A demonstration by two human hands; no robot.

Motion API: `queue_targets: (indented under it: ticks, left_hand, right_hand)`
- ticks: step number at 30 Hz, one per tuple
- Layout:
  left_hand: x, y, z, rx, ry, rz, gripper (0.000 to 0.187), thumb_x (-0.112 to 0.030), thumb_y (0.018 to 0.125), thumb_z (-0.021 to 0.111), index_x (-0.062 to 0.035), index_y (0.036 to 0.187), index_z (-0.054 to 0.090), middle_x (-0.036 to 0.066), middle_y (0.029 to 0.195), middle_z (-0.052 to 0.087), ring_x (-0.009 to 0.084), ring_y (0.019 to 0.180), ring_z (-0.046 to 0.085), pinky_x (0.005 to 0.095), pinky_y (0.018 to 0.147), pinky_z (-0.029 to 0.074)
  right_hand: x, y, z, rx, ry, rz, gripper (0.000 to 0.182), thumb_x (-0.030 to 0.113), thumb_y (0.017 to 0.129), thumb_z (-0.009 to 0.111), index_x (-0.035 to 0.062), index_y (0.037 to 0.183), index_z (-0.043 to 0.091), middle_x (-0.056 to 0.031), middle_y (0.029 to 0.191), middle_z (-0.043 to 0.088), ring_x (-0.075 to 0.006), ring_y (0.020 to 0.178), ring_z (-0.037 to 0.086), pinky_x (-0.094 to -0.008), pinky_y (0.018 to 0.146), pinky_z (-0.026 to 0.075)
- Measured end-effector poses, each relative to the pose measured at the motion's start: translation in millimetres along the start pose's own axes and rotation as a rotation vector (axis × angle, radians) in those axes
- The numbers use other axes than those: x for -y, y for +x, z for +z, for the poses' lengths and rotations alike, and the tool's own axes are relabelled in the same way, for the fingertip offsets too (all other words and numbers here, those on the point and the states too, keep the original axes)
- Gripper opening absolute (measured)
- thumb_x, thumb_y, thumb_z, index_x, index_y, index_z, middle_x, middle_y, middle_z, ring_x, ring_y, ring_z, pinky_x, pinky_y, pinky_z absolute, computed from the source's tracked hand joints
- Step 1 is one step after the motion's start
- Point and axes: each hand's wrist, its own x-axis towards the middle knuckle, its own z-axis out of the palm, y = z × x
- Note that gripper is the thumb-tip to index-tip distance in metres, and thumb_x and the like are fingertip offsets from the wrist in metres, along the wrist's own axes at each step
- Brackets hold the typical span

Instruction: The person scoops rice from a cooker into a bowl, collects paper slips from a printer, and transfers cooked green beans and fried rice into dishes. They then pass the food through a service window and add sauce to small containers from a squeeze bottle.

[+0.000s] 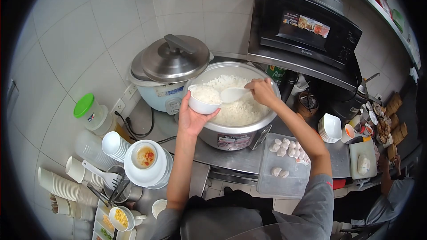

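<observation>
My left hand (192,119) is wrapped around the side and base of a white bowl (205,108) heaped with cooked rice. It holds the bowl over the left rim of a large rice cooker (222,130). A white rice paddle (233,95) is gripped by its handle in my right hand (264,92), its head right beside the bowl's rim. White rice (242,112) fills much of the cooker beneath. Behind my left hand, a second rice cooker (156,98) carries a metal lid (175,60) on top.
A black microwave (307,29) stands on a raised shelf at the back. Right of the cooker lies a plastic tray (275,184) with pale wrapped portions. Stacked plates (164,175), bowls (114,146) and cups (62,184) crowd the left. Another person's sleeve (393,198) shows far right.
</observation>
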Motion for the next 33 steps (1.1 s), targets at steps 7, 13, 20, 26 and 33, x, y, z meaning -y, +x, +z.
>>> queue_targets:
  ticks: [7,13,20,26,33]
  left_hand:
    - [-5,-8,7,0.063,-0.006,0.039,0.065,-0.038,0.083,0.055,-0.0083,0.134,0.028,0.017,0.136,0.035,0.0361,0.126,0.034,0.061,0.098,0.029]
    - [-10,-11,3,0.091,-0.023,0.027,0.064,-0.039,0.083,0.056,-0.0086,0.133,0.03,0.017,0.136,0.035,0.0363,0.125,0.035,0.062,0.097,0.029]
    - [-20,-15,-3,0.071,0.043,0.039,0.062,-0.04,0.084,0.056,-0.0089,0.132,0.032,0.016,0.134,0.038,0.0359,0.123,0.038,0.0606,0.094,0.033]
    - [-23,-15,-14,0.026,0.112,0.043,0.059,-0.038,0.086,0.054,-0.0132,0.133,0.031,0.014,0.135,0.037,0.0349,0.123,0.038,0.0604,0.093,0.035]
    - [11,-4,6,-0.186,0.221,0.165,0.057,-0.045,0.086,0.051,-0.0139,0.131,0.034,0.011,0.135,0.038,0.0329,0.121,0.041,0.0576,0.092,0.034]
  right_hand:
    - [31,1,32,0.134,-0.113,-0.182,0.008,0.016,0.075,0.062,0.0136,0.08,0.068,-0.0038,0.08,0.061,-0.0198,0.087,0.057,-0.0386,0.082,0.03]
    - [24,-2,18,0.232,-0.044,-0.395,0.012,0.019,0.077,0.063,0.0155,0.088,0.068,0.0,0.083,0.06,-0.0169,0.085,0.056,-0.0376,0.079,0.028]
    - [3,14,16,0.738,0.209,-0.104,0.017,0.019,0.08,0.062,0.0112,0.094,0.068,-0.0007,0.079,0.065,-0.0142,0.081,0.057,-0.0367,0.083,0.031]
    - [-32,19,15,0.939,0.694,0.105,0.02,0.018,0.08,0.063,0.001,0.09,0.067,-0.0023,0.068,0.061,-0.0087,0.061,0.052,-0.0219,0.054,0.041]
    - [-8,23,-32,0.386,0.605,0.187,0.021,0.011,0.079,0.06,-0.0013,0.095,0.065,-0.0083,0.07,0.064,-0.015,0.063,0.058,-0.027,0.06,0.047]
